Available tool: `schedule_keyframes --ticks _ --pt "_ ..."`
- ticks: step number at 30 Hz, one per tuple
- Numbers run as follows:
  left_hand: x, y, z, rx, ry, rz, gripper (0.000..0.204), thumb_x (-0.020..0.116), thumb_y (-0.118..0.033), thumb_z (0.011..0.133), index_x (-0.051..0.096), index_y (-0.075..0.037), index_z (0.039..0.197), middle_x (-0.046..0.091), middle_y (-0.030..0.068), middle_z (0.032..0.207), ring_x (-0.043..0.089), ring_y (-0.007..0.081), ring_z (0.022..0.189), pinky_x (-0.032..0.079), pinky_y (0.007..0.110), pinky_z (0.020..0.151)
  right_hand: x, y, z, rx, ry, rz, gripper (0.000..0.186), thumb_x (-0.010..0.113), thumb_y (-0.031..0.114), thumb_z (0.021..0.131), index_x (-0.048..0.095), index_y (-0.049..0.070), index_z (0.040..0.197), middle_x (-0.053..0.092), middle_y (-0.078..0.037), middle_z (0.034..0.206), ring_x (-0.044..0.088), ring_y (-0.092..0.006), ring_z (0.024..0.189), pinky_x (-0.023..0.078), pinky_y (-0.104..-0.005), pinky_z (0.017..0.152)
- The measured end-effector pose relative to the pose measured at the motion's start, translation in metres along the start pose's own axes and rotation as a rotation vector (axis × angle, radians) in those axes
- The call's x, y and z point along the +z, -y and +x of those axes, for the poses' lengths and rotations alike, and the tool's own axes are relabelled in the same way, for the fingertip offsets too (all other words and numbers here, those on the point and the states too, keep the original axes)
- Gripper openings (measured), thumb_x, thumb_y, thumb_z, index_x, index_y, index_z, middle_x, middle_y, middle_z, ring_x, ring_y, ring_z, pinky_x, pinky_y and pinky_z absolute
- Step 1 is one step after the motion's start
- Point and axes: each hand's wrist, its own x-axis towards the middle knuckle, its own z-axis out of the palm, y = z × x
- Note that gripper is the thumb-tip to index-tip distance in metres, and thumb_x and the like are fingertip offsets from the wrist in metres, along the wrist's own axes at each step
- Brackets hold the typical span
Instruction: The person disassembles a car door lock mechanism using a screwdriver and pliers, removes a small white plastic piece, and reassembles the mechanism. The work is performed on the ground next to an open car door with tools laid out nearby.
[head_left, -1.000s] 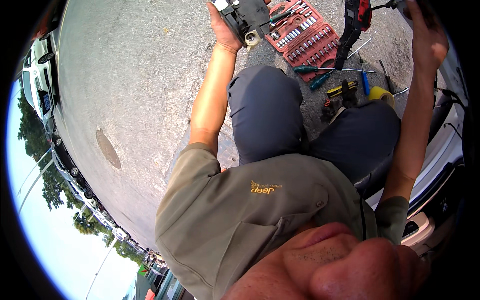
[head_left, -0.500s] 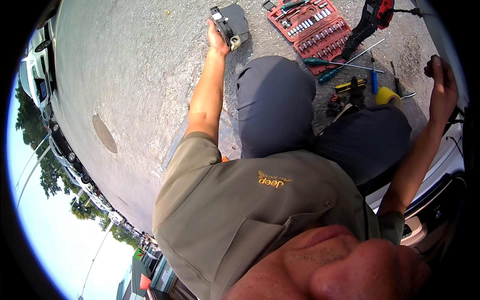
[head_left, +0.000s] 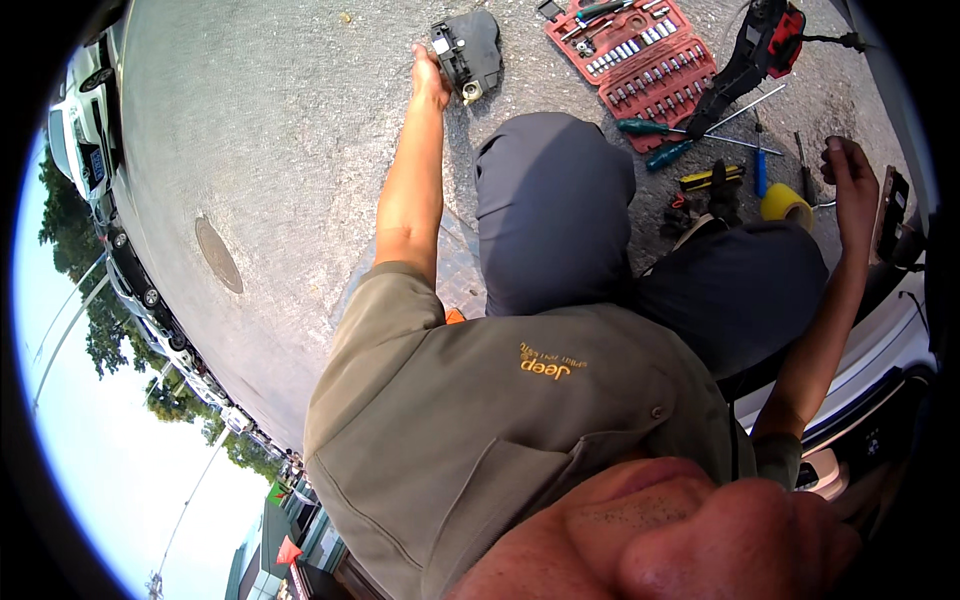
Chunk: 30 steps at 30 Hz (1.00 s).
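Looks like matt black plastic on the boxy part (head_left: 476,52), smooth on one side and more broken on the other. Appears rough and gritty on the grey pavement (head_left: 290,150). Shows dull red moulded plastic in the tool case (head_left: 640,68), against bright, polished metal in the sockets (head_left: 628,50). Gleams as smooth metal along the screwdriver shaft (head_left: 745,109) and passes to dark green plastic at the handle (head_left: 667,155). Looks smooth and plastic on the yellow roll (head_left: 783,203). Comes across as soft, matt cloth in the olive shirt (head_left: 450,400) and charcoal trousers (head_left: 555,210). Shines like white paint on the car sill (head_left: 880,365).
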Motion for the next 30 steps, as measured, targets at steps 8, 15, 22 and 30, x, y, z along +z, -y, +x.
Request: schedule_keyframes --ticks 8,15,22,30 --pt "-0.031 -0.021 -0.051 0.09 -0.196 0.499 0.06 0.057 -0.051 0.102 0.056 -0.007 0.143 0.067 0.0106 0.122 0.061 0.0252 0.102 0.051 0.047 0.089 0.025 -0.022 0.026 -0.002 0.126 0.092 0.047 0.067 0.04 0.097 0.07 0.001 0.122 0.072 -0.008 0.099 0.064 -0.0159 0.085 0.05 -0.0304 0.079" --pt "-0.045 -0.014 -0.032 0.269 -0.276 0.881 0.052 0.082 -0.032 0.086 0.069 0.008 0.116 0.075 0.0201 0.105 0.073 0.0263 0.094 0.057 0.039 0.081 0.044 -0.028 0.056 -0.045 0.274 0.116 0.04 0.066 0.038 0.101 0.069 0.002 0.118 0.066 -0.001 0.09 0.057 -0.0083 0.076 0.046 -0.0248 0.068" --pt "-0.031 -0.051 -0.034 0.169 -0.1 0.862 0.035 0.081 -0.029 0.09 0.072 0.004 0.098 0.075 0.0121 0.091 0.073 0.0218 0.072 0.062 0.039 0.062 0.04 -0.059 0.05 -0.016 0.347 -0.054 0.041 0.065 0.041 0.101 0.069 0.004 0.119 0.066 -0.001 0.091 0.055 -0.008 0.075 0.045 -0.0239 0.067" --pt "-0.025 -0.07 -0.004 0.398 -0.048 1.256 0.048 0.073 -0.043 0.086 0.074 0.005 0.086 0.073 0.0195 0.076 0.071 0.0306 0.07 0.054 0.045 0.071 0.002 -0.16 -0.051 0.154 0.062 -0.201 0.051 0.061 0.049 0.101 0.067 0.006 0.127 0.067 -0.001 0.095 0.058 -0.0093 0.078 0.046 -0.0264 0.069"
